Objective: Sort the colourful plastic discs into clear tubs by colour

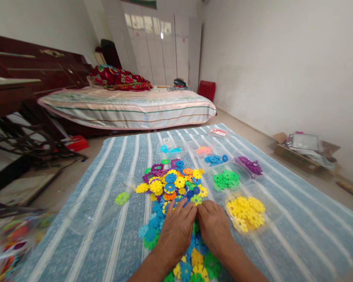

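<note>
A heap of flower-shaped plastic discs (170,178) in yellow, blue, green, purple and orange runs down the middle of a striped cloth. My left hand (181,223) lies over the near part of the heap, its fingers slightly spread and pointing down onto the discs. Right beside it, my right hand (214,225) is curled, with its fingertips tucked under and hidden. The two hands nearly touch at the index fingers. Close to the right hand stands a clear tray of yellow discs (247,213). A light green disc (122,198) rests apart on the left.
Clear trays hold green discs (226,179), purple discs (249,165), blue discs (216,159), orange discs (204,150) and light blue discs (170,149). The striped cloth (88,196) spreads beneath them. Beyond are a bed (129,109) and, rightward, a cardboard box (297,156).
</note>
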Action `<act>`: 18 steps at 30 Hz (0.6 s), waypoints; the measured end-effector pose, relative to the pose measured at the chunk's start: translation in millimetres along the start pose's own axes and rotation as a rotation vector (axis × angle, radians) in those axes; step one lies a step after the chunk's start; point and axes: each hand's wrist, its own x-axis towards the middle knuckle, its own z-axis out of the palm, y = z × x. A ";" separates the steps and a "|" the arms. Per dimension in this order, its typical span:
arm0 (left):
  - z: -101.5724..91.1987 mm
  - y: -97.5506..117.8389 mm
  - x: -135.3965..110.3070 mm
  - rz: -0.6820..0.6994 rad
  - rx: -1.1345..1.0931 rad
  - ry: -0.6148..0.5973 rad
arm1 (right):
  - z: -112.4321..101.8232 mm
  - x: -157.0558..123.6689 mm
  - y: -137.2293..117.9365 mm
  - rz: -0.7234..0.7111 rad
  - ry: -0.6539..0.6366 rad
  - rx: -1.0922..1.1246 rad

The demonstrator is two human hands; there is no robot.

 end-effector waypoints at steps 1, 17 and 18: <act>-0.3 0.5 -0.1 0.002 -0.004 0.002 | 1.5 -1.7 1.3 -0.017 0.025 -0.001; 1.0 0.3 -1.6 -0.015 -0.012 -0.030 | -82.4 -16.1 52.2 -0.019 0.494 -0.225; 1.5 0.6 -1.6 -0.018 -0.006 -0.026 | -84.1 -18.6 55.4 -0.007 0.513 -0.245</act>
